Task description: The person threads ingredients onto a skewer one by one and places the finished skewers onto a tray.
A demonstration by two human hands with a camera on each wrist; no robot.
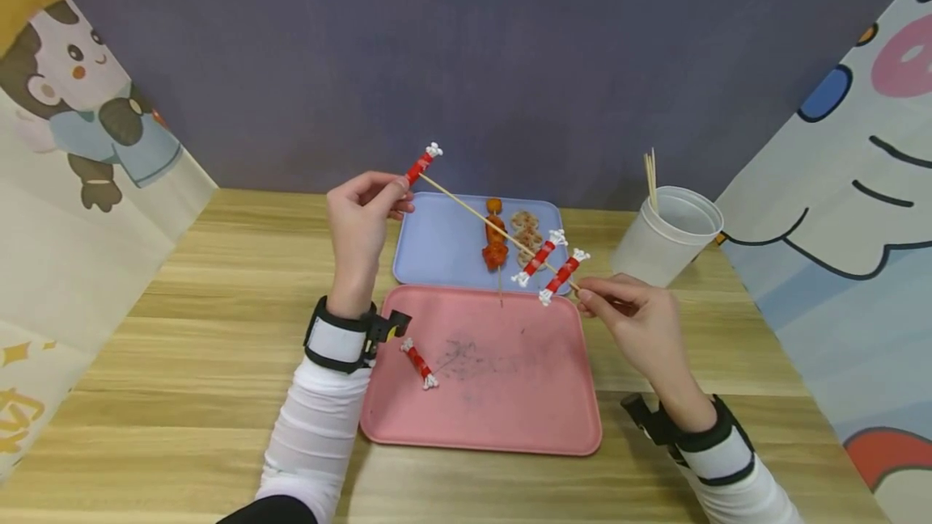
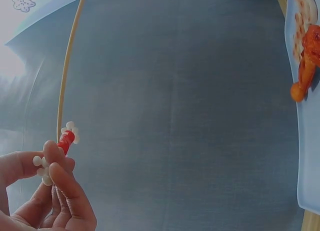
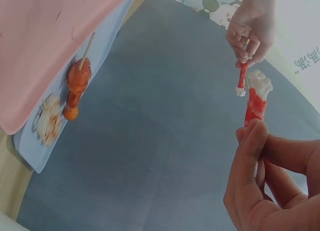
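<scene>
A bamboo skewer (image 1: 473, 210) slants between my two hands above the trays. My left hand (image 1: 367, 204) pinches a red-wrapped enoki mushroom roll (image 2: 66, 140) with white caps at both ends, at the skewer's far tip. Two similar rolls, an inner one (image 1: 540, 259) and an outer one (image 1: 565, 276), sit side by side on the skewer near its other end. Just below them my right hand (image 1: 637, 322) pinches the skewer's end between thumb and fingers. Another roll (image 1: 419, 364) lies on the left of the pink tray (image 1: 510, 419).
Behind the pink tray lies a blue tray (image 1: 437, 253) with a skewer of orange-red pieces (image 1: 495, 237) and some browned pale slices (image 1: 526, 225). A white bucket (image 1: 658, 245) holding several bare skewers (image 1: 651, 180) stands at the right. A dark wall panel (image 1: 466, 63) rises behind.
</scene>
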